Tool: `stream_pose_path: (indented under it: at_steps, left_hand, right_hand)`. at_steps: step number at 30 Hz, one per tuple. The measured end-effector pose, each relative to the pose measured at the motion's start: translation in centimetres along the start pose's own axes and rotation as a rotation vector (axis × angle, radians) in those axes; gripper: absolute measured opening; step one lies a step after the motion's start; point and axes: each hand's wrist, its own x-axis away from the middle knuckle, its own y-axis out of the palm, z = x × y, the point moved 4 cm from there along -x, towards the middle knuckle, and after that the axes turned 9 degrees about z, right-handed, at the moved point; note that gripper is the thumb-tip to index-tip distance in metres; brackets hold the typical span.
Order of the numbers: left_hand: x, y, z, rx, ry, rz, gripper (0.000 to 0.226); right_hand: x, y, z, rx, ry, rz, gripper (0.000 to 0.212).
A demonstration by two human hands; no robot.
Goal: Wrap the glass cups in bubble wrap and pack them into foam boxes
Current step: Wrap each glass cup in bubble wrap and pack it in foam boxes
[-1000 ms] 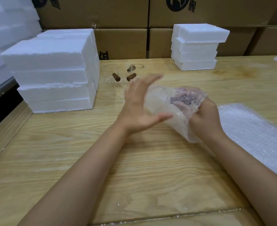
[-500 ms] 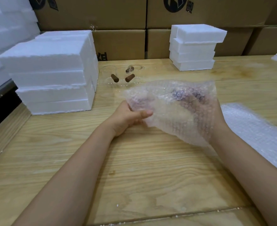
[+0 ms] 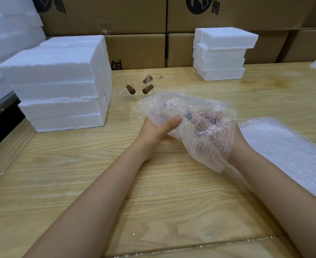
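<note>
A glass cup wrapped in a sheet of bubble wrap [image 3: 196, 123] is held above the middle of the wooden table [image 3: 97, 183]; a dark handle shows faintly through the bubbles. My left hand [image 3: 157, 129] grips the bundle's left side, thumb on top. My right hand [image 3: 235, 140] holds the right side from behind, mostly hidden by the sheet. Three bare glass cups with brown handles [image 3: 138, 86] stand further back. Foam boxes are stacked at the left [image 3: 60, 84] and at the back right [image 3: 220, 53].
A pile of bubble wrap sheets [image 3: 287, 149] lies on the table at the right. Cardboard cartons [image 3: 134, 34] line the back wall. More white foam [image 3: 8, 34] stands at the far left. The table's left edge drops off beside the foam stack.
My left hand went from flat against the bundle to gripping its left side. The bubble wrap spread out over the cup and my right hand, and the bundle sits slightly lower.
</note>
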Motion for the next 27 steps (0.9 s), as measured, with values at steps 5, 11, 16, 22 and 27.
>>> stream_pose_path:
  at_steps: [5, 11, 16, 22, 27]
  left_hand:
    - [-0.3, -0.3, -0.1, 0.087, 0.014, 0.085, 0.119]
    - [0.1, 1.3, 0.0, 0.377, -0.136, 0.087, 0.126]
    - [0.3, 1.6, 0.1, 0.555, -0.236, 0.047, 0.132]
    - [-0.6, -0.5, 0.0, 0.598, -0.211, 0.042, 0.139]
    - [-0.7, -0.8, -0.3, 0.553, -0.209, 0.141, 0.136]
  right_hand:
    - [1.0, 1.0, 1.0, 0.114, 0.006, -0.167, 0.027]
    - [1.3, 2.1, 2.0, 0.364, -0.110, -0.050, 0.043]
    - [2.2, 2.8, 2.3, 0.595, -0.152, -0.084, 0.037]
    - [0.4, 1.1, -0.2, 0.217, -0.030, -0.116, 0.052]
    - [-2.7, -1.7, -2.7, -0.461, 0.039, 0.044, 0.044]
